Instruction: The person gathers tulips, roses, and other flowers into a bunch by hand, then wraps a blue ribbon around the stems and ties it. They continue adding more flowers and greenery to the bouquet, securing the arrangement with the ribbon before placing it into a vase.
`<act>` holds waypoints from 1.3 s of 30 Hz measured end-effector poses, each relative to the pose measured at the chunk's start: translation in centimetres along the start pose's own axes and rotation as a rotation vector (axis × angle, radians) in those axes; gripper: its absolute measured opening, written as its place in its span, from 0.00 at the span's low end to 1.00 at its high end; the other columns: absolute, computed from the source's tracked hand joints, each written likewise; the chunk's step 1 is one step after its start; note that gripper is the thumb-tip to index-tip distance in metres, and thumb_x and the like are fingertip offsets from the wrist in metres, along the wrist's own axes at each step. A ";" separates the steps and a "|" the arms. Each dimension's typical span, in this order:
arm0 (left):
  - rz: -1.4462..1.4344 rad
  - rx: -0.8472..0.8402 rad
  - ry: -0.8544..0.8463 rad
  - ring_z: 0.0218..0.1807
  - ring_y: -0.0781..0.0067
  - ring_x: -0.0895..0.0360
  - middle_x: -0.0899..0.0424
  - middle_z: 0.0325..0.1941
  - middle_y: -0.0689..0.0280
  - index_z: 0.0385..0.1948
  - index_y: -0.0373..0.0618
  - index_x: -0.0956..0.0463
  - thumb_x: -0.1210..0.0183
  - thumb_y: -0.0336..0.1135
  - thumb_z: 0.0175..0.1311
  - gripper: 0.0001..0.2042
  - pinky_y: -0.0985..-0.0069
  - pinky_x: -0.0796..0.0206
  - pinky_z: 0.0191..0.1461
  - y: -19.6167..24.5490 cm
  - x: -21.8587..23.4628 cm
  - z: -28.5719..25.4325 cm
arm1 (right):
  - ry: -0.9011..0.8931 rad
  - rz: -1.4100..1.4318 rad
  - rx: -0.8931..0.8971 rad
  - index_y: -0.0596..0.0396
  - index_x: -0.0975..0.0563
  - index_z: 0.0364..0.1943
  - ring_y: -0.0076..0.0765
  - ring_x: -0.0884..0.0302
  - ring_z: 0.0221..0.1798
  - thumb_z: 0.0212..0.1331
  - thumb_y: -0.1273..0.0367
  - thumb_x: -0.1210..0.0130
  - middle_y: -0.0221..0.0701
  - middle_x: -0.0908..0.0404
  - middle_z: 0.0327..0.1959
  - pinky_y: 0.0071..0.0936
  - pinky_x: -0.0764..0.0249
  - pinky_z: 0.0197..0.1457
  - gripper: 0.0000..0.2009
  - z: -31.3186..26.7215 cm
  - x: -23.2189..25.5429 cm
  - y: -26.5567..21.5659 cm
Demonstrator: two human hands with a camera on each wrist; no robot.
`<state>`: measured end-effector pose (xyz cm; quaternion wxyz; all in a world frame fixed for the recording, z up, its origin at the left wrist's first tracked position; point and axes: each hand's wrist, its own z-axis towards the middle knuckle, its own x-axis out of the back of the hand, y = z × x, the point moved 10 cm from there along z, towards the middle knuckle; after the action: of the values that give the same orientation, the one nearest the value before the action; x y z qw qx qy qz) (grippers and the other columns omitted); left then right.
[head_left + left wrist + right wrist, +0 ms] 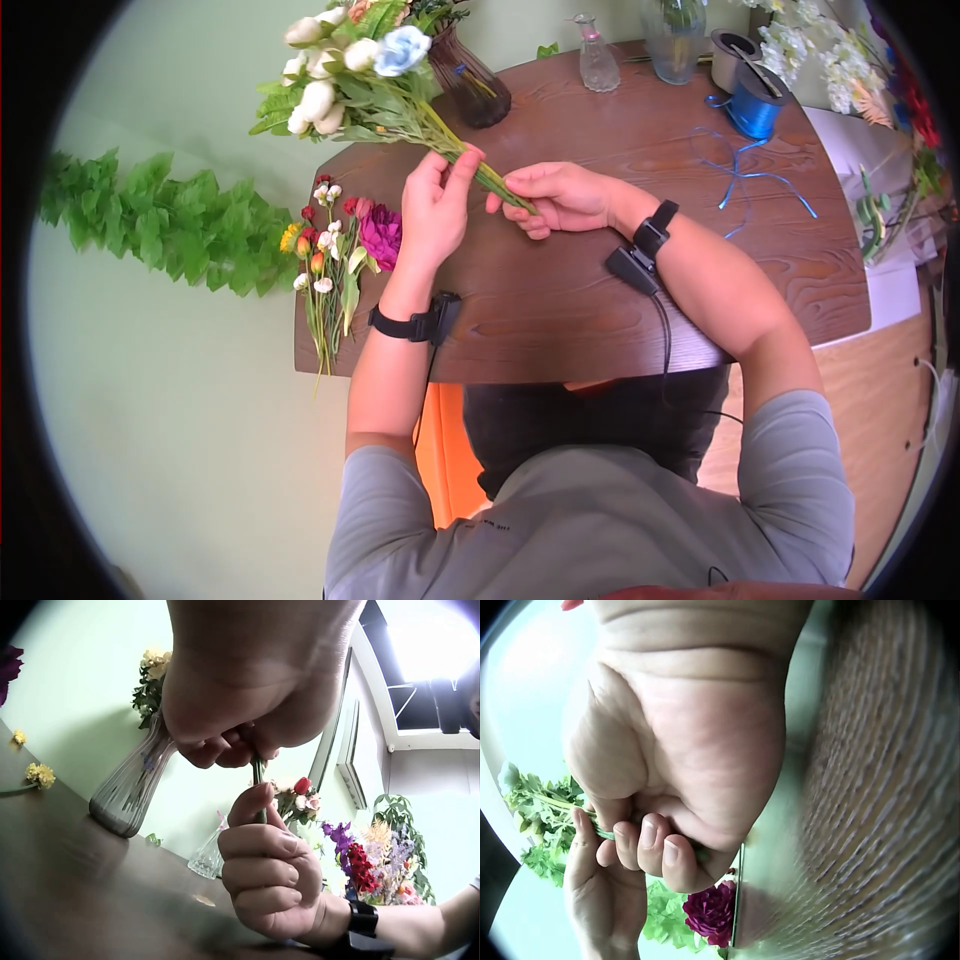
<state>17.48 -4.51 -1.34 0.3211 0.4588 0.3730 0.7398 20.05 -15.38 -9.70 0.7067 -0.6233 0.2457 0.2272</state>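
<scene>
A bouquet of artificial flowers (345,75), with white buds, one blue bloom and green leaves, is held tilted over the table, its heads toward the upper left. My left hand (440,200) grips the bundled stems (440,130) below the leaves. Close by, my right hand (562,198) pinches the lower stem ends, fingers curled round them. In the left wrist view the right hand (270,870) holds the stem end under the left hand (247,712). The right wrist view shows the right hand's curled fingers (651,840) over the stems, beside the left hand (604,892).
Loose flowers (325,250), including a purple bloom, lie at the table's left edge. A dark ribbed vase (470,85), a small glass vase (598,62) and a larger clear vase (672,45) stand at the back. Blue ribbon (752,110) trails from its spool at the right.
</scene>
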 end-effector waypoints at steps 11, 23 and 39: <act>-0.187 -0.092 -0.043 0.35 0.86 0.31 0.23 0.37 0.74 0.48 0.41 0.22 0.46 0.39 0.82 0.11 0.83 0.36 0.40 0.3 -1.4 0.5 | -0.104 0.132 -0.007 0.52 0.25 0.46 0.17 0.45 0.28 0.81 0.58 0.52 0.16 0.38 0.27 0.21 0.41 0.35 0.13 0.5 1.3 0.9; -0.531 -0.051 -0.143 0.44 0.76 0.20 0.18 0.42 0.68 0.51 0.45 0.28 0.44 0.41 0.81 0.11 0.74 0.28 0.57 0.6 -3.9 0.6 | -0.056 0.129 -0.045 0.50 0.26 0.42 0.17 0.47 0.26 0.81 0.57 0.53 0.15 0.42 0.25 0.20 0.44 0.33 0.13 0.4 1.4 1.3; -1.226 0.162 -0.336 0.23 0.78 0.49 0.47 0.18 0.75 0.20 0.54 0.44 0.56 0.43 0.84 0.22 0.73 0.47 0.36 -3.2 -5.3 1.1 | 0.077 0.167 -0.261 0.56 0.26 0.43 0.16 0.48 0.23 0.80 0.61 0.50 0.15 0.43 0.23 0.20 0.47 0.29 0.12 -0.1 3.3 3.3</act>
<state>20.86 -6.87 -6.08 0.7043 0.2945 0.5671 0.3093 20.53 -15.02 -14.30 0.5884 -0.6955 0.2920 0.2911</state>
